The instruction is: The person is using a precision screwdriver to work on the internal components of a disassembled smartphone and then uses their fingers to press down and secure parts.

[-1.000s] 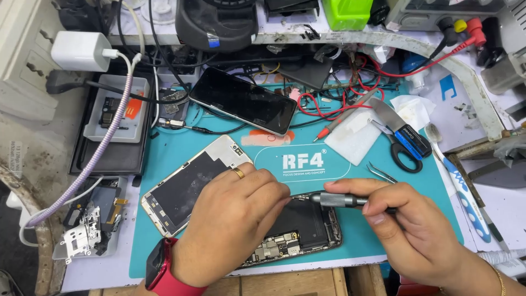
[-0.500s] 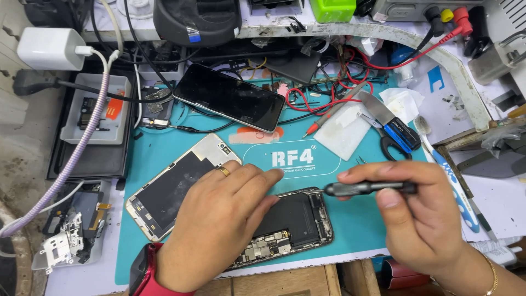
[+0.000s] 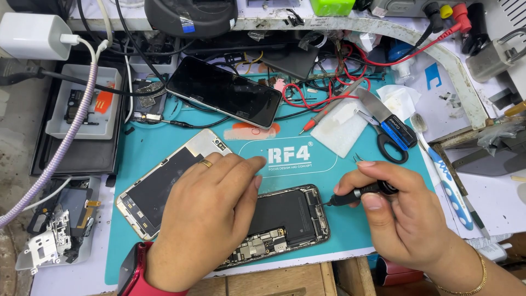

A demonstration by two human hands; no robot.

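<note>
Unscrewing stage: left hand [image 3: 205, 219] presses flat on the opened phone chassis [image 3: 290, 216].
Right hand [image 3: 402, 214] pinches a precision screwdriver [image 3: 359, 193]; its tip needs seating squarely.

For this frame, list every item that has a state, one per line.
Opened black phone body: back up, internals exposed, left hand pressing on it.
Detached silver-framed screen panel: lying flat beside it.
Black screwdriver: in right hand grip, tip at the phone's edge.
Intact black phone: screen dark.
Blue-handled scissors: closed.

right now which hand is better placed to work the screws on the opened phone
Probably the right hand: it holds the screwdriver with its tip at the opened phone edge. The left hand rests flat on the phone.
</note>
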